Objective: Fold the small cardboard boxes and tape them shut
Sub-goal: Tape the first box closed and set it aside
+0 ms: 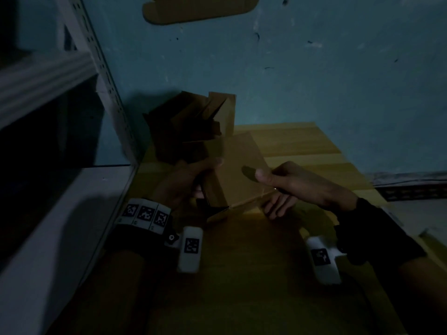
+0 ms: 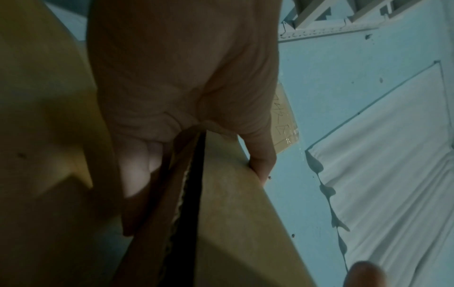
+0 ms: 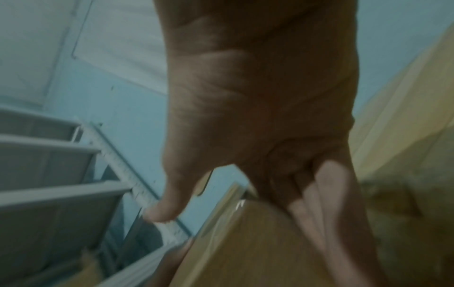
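I hold a small brown cardboard box (image 1: 239, 170) over the wooden table, between both hands. My left hand (image 1: 208, 177) grips its left side, thumb on the top face and fingers curled under a loose flap. The left wrist view shows that thumb (image 2: 260, 167) hooked over the box (image 2: 233, 213) edge. My right hand (image 1: 268, 192) lies with straight fingers against the box's right side, its thumb lifted clear above the top face. In the right wrist view the fingers (image 3: 324, 194) run flat along the box (image 3: 245, 252). A shiny glint shows at the box's right edge.
A heap of partly folded cardboard boxes (image 1: 193, 126) stands at the table's back left, just behind my left hand. A grey metal shelf rack (image 1: 72, 97) runs along the left. The table (image 1: 302, 146) meets a blue wall, where a flat cardboard piece (image 1: 200, 8) hangs.
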The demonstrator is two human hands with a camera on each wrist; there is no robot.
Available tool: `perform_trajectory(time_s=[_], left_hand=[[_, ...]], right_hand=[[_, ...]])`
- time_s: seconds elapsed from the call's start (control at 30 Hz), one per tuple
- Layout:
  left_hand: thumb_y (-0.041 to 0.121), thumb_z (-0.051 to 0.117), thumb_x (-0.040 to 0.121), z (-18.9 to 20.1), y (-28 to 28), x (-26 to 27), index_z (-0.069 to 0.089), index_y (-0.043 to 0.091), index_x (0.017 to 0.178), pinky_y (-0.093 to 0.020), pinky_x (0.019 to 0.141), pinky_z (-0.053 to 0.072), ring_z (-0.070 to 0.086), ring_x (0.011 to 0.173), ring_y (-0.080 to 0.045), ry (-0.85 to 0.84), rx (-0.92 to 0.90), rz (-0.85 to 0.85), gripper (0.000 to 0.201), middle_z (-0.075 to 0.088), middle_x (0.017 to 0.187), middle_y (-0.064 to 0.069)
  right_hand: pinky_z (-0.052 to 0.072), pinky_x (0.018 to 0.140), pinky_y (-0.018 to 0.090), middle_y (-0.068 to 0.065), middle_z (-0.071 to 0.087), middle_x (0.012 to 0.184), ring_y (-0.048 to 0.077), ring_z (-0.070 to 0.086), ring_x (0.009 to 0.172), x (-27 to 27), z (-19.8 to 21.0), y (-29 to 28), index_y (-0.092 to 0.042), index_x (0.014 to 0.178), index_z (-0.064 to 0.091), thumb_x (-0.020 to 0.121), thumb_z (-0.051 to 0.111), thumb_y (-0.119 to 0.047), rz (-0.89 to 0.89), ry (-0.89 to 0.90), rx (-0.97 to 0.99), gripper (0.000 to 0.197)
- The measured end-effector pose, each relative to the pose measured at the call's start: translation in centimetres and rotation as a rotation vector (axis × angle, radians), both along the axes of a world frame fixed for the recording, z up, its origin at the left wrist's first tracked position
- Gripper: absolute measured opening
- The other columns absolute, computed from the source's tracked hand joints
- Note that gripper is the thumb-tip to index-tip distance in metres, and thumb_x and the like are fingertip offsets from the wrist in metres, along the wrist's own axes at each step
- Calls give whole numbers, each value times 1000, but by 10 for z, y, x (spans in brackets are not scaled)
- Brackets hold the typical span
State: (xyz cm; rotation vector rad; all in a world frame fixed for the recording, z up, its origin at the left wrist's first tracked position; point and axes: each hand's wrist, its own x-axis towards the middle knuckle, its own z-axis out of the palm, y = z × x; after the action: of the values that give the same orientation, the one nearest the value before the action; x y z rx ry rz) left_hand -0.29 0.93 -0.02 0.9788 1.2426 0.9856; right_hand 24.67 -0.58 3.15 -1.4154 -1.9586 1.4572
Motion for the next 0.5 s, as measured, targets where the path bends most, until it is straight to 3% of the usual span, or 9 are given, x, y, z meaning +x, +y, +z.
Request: perform_trajectory(time_s=[0.07,0.13,0.2,0.3,0.4,0.5], left_hand=[[45,83,70,-4,4,-2,58,-12,112,-21,40,40,51,45,-18,13,-30,29,74,56,70,-12],[54,88,51,-7,7,-3,57,-5,123,-23,42,43,57,50,-17,33,-46,59,98,62,84,-13],[53,91,43,-7,7,-3,52,3,131,-24,44,47,63,58,-19,-2,-52,76,109,65,100,-13],[53,92,43,-8,9,-4,47,8,136,-28,50,51,67,72,-24,-14,-52,93,113,64,115,-13],[57,91,43,-7,7,-4,56,10,129,-27,49,48,62,67,-22,16,-47,67,103,65,108,-12],[57,91,43,-7,6,-6,57,9,127,-29,52,46,58,66,-25,17,-48,32,103,61,107,-16]], right_hand=[[61,62,33,17,77,80,30,77,72,-4,-3,-1,0,107,68,75,70,-60,-18,-1,36,68],[61,59,31,15,77,78,31,76,71,-6,-3,-1,0,101,71,80,77,-45,-11,4,51,50],[62,60,32,16,77,83,34,76,73,-5,0,0,-1,103,71,84,76,-39,20,16,23,43],[62,61,32,14,78,88,35,76,75,0,5,1,-2,110,69,90,71,-31,71,28,-27,35],[63,65,34,9,79,87,37,76,80,5,6,0,-5,112,68,95,66,-24,124,36,-57,25],[64,72,37,13,78,93,38,76,85,10,9,-1,-5,109,70,95,64,-22,191,47,-78,23]])
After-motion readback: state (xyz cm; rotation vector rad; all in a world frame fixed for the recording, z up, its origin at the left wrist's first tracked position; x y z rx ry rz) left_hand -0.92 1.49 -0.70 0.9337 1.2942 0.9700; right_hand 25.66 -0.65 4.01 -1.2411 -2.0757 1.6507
